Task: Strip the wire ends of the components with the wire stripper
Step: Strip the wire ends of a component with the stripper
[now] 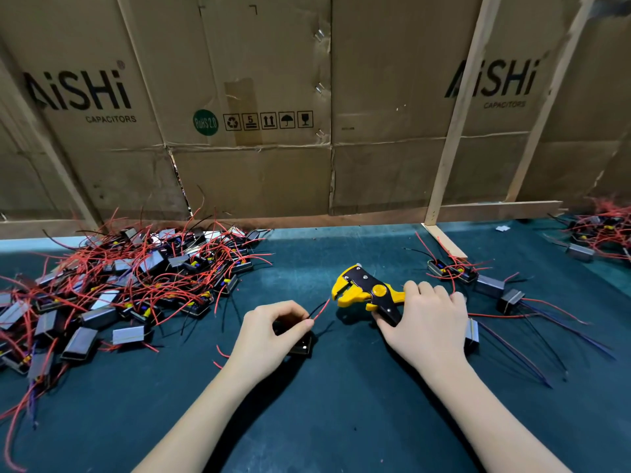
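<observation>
My left hand point(273, 331) covers most of the dark component point(302, 344) under it, so I can see only one corner of the casing, resting on the surface. Between thumb and forefinger I pinch its red wire point(321, 310), whose free end points up at the open mouth of the wire stripper point(367, 295); whether the tip is inside the mouth or just short of it I cannot tell. My right hand point(426, 322) is wrapped round the stripper's handles and hides them, leaving the yellow and black head showing. Another component point(472, 335) peeks from behind my right wrist.

The surface point(341, 421) is dark teal cloth. Flattened cardboard boxes point(256, 114) printed with capacitor branding wall off the back, braced by pale wooden battens point(457, 131).

To my left lies a big heap of components point(119, 288) tangled in red wires. A few more point(478, 281) lie to my right, and another pile point(604, 230) is cut off at the right edge.
</observation>
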Demonstrator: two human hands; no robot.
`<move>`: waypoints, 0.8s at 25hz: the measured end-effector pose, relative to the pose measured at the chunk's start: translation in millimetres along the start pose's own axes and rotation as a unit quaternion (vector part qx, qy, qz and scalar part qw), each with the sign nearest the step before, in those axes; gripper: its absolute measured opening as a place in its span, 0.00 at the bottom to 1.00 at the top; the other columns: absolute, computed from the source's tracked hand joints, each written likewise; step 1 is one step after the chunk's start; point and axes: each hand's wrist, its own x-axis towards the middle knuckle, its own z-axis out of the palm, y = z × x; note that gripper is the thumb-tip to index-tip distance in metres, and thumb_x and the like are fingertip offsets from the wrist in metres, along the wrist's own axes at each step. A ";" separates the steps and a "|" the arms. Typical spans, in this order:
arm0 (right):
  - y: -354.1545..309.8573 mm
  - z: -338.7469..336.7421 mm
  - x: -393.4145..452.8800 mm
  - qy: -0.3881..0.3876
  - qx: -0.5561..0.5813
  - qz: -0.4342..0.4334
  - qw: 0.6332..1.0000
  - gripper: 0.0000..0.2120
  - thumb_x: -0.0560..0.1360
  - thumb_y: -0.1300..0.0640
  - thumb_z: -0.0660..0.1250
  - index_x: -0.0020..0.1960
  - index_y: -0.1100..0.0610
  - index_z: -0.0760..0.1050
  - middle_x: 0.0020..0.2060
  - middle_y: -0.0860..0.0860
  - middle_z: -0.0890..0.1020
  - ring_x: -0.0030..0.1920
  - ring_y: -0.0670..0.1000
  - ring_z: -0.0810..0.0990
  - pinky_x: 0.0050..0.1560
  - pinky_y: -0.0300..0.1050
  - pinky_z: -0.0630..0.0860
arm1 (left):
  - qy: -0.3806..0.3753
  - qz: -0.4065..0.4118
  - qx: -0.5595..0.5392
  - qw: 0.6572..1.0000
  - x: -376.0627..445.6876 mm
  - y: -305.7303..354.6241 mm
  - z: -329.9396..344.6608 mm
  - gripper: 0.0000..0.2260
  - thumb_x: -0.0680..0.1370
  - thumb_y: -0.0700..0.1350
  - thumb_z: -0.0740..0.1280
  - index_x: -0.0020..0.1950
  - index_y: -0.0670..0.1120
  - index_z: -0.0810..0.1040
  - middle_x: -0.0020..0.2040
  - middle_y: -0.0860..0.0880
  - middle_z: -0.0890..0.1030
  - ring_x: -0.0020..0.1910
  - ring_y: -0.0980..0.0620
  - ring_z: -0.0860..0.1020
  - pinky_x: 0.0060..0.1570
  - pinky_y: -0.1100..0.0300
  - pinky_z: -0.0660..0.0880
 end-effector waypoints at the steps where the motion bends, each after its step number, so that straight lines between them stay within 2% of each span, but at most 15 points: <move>1: -0.1 0.5 -0.3 0.005 0.000 0.001 1.000 0.26 0.60 0.37 0.77 0.37 0.59 0.73 0.31 0.55 0.78 0.34 0.59 0.77 0.41 0.51 0.67 | -0.001 0.001 0.000 1.000 0.2 -0.2 0.0 0.07 0.75 0.43 0.73 0.38 0.51 0.81 0.35 0.54 0.82 0.37 0.55 0.79 0.42 0.65 0.73; 7: 0.6 3.8 0.5 0.034 -0.006 0.002 0.999 0.27 0.60 0.37 0.77 0.37 0.59 0.72 0.31 0.55 0.77 0.34 0.59 0.76 0.40 0.51 0.67 | -0.014 0.018 0.007 1.000 0.7 -1.3 -0.9 0.08 0.75 0.44 0.73 0.37 0.54 0.80 0.36 0.57 0.82 0.39 0.56 0.80 0.44 0.66 0.73; 20: 5.5 8.0 2.1 0.071 0.018 -0.039 0.997 0.27 0.60 0.36 0.75 0.36 0.58 0.70 0.31 0.53 0.75 0.33 0.58 0.74 0.39 0.50 0.63 | 0.004 -0.009 0.008 1.000 1.2 -2.8 2.8 0.07 0.75 0.44 0.73 0.38 0.52 0.80 0.35 0.56 0.82 0.38 0.56 0.79 0.42 0.66 0.72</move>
